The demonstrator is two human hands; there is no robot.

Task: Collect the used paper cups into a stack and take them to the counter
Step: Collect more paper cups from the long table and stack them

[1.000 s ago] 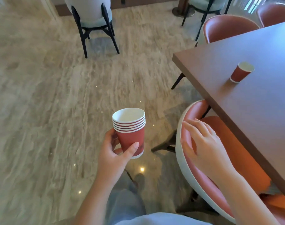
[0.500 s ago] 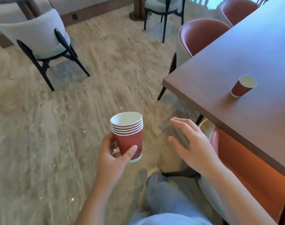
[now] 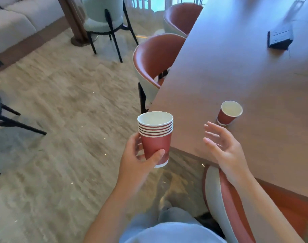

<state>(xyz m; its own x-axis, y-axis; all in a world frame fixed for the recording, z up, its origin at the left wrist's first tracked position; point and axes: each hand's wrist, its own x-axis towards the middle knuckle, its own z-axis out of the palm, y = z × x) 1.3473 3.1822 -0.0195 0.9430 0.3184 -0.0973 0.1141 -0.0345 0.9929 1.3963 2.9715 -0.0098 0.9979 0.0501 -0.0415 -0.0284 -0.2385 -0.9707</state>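
Note:
My left hand (image 3: 139, 158) grips a stack of several red paper cups (image 3: 155, 137) with white rims, held upright over the floor beside the table corner. A single red paper cup (image 3: 228, 113) stands on the dark brown table (image 3: 237, 67) near its front corner, empty as far as I can see. My right hand (image 3: 223, 149) hovers open over the table's near edge, fingers spread, a short way below and left of that cup and not touching it.
Red-backed chairs (image 3: 153, 57) are tucked along the table's left side, another (image 3: 225, 199) below my right arm. A black device (image 3: 279, 38) lies far back on the table. Pale chairs (image 3: 104, 20) on black legs and a sofa (image 3: 18, 20) stand across the beige floor.
My right hand has left the chair back and risen over the table edge toward the single cup. I have stepped closer to the table; the stack stays in my left hand.

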